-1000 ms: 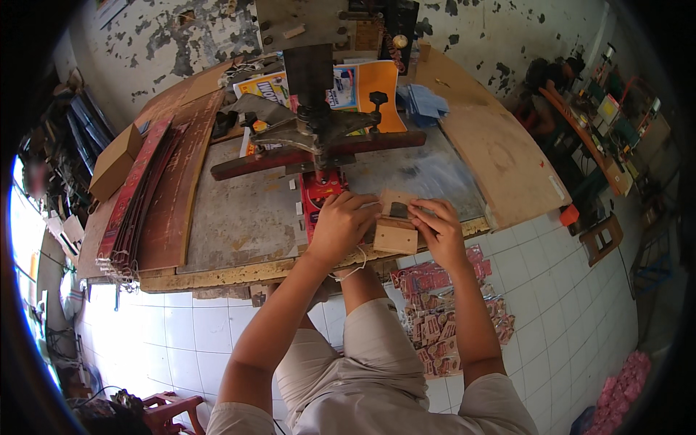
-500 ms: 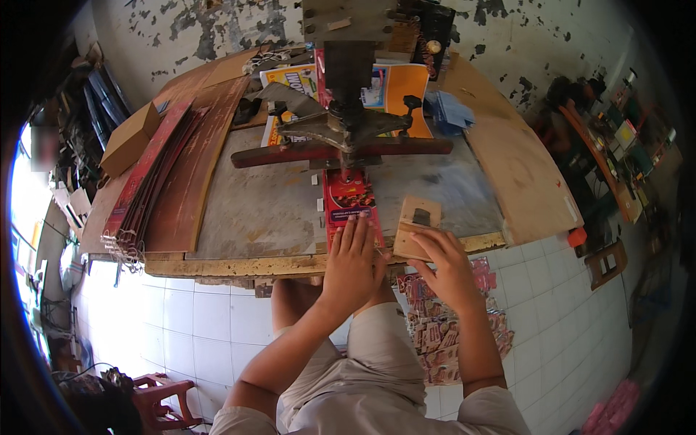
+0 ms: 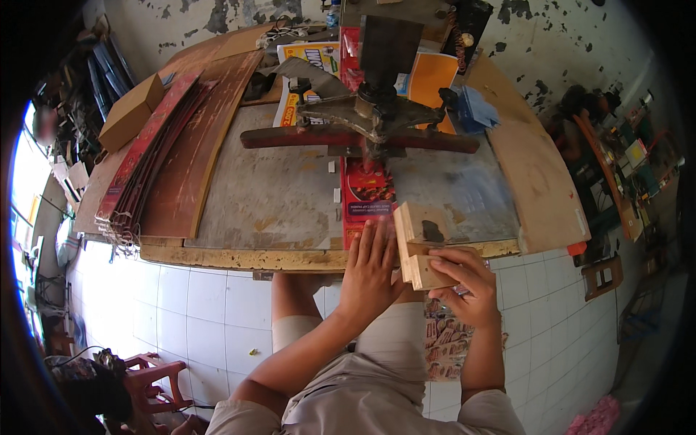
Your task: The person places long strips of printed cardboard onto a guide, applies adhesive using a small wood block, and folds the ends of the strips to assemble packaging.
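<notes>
A red printed card strip [image 3: 367, 190] lies lengthwise on the worn grey table board [image 3: 275, 196], its far part running under the metal press [image 3: 371, 119]. My left hand [image 3: 370, 279] rests with outstretched fingers on the strip's near end. Its thumb is close beside a small wooden block [image 3: 428, 228] that has a stepped shape and a dark patch on its face. My right hand [image 3: 471, 286] grips this block by its near end, tilted up on its side at the table's front edge. Two small white pieces [image 3: 336, 195] sit along the strip's left side.
To the left lie a stack of long red strips [image 3: 148, 148], brown boards [image 3: 196, 156] and a cardboard box [image 3: 132, 112]. Blue sheets [image 3: 475, 109] and printed sheets lie behind the press. Printed packets [image 3: 446, 348] are on the floor below; a red stool [image 3: 156, 380] stands lower left.
My right hand has taken a hold on the wooden block and tipped it up from lying flat, close beside my left hand. The whole view has shifted slightly.
</notes>
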Available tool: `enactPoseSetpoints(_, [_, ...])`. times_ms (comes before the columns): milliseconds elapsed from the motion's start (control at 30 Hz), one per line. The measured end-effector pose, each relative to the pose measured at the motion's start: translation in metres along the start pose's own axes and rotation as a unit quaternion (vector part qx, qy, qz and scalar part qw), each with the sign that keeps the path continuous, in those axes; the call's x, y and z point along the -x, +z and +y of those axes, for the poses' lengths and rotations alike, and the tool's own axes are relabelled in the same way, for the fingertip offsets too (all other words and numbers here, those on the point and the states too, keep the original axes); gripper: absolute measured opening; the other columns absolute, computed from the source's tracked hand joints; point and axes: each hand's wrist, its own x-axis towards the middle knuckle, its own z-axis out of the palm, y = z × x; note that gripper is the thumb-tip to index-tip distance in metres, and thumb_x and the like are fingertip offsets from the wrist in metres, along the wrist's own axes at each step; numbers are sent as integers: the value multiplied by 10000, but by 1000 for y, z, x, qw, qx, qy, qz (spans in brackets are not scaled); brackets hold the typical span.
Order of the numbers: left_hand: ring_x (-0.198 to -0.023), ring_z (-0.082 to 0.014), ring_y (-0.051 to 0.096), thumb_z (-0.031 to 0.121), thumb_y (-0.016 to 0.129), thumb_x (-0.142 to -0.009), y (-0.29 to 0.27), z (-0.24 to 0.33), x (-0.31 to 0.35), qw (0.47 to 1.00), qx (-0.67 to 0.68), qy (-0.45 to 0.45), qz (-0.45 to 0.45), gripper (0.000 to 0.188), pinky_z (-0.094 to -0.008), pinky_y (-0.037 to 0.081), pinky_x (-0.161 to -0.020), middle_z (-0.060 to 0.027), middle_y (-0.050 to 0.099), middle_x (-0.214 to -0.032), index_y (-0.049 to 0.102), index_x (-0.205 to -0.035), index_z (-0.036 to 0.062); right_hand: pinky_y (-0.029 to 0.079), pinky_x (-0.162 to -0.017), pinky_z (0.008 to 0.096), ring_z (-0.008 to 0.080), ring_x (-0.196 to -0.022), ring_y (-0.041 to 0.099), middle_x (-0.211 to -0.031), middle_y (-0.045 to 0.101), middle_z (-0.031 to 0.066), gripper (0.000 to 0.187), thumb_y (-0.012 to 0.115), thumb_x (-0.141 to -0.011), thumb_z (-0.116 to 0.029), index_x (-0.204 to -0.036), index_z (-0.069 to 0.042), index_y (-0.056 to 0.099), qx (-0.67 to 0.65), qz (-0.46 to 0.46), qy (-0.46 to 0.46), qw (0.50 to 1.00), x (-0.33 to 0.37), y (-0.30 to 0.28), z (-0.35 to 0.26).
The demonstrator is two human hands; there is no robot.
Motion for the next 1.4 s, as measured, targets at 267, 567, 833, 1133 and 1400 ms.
enactPoseSetpoints(267, [-1498,-463,535,424,776,-935,18,-7,4,995,64,29,66,701,-664,376,-1276,-235,608,-1554,628,-1549,117,592,-1024,449,336,-1245,706,-1402,746,118,606,943,-847,-219,-1406,-57,776,-58,-84,-17,995,-43,24,3])
enactPoseSetpoints(567, [-1516,-491,516,429,729,-1005,6,1,-2,999,5,-8,53,703,-615,384,-1279,-295,593,-1559,625,-1497,-63,589,-1092,451,340,-1319,674,-1416,717,101,529,886,-917,-95,-1430,-129,767,-4,-107,3,994,-98,68,55])
enactPoseSetpoints(833, [-1607,-465,434,459,709,-1019,7,1,-4,999,12,-7,53,806,-606,349,-1306,-288,498,-1685,525,-1615,-52,568,-1140,448,335,-1369,630,-1465,660,82,504,837,-938,-72,-1431,-117,742,26,-92,8,995,-115,89,84])
enactPoseSetpoints(1133, [-1613,-471,419,459,710,-1022,4,1,-3,999,23,-12,41,815,-609,340,-1304,-276,491,-1699,513,-1636,-40,566,-1128,462,335,-1341,635,-1457,668,74,530,860,-900,-50,-1413,-129,754,25,-78,2,997,-113,89,87])
enactPoseSetpoints(1400, [-1644,-448,392,471,703,-1015,6,1,-1,999,20,-22,25,842,-604,326,-1316,-263,455,-1737,493,-1660,-28,562,-1061,476,324,-1229,658,-1386,691,51,495,913,-849,-124,-1332,-136,804,105,-32,-59,992,-111,89,88])
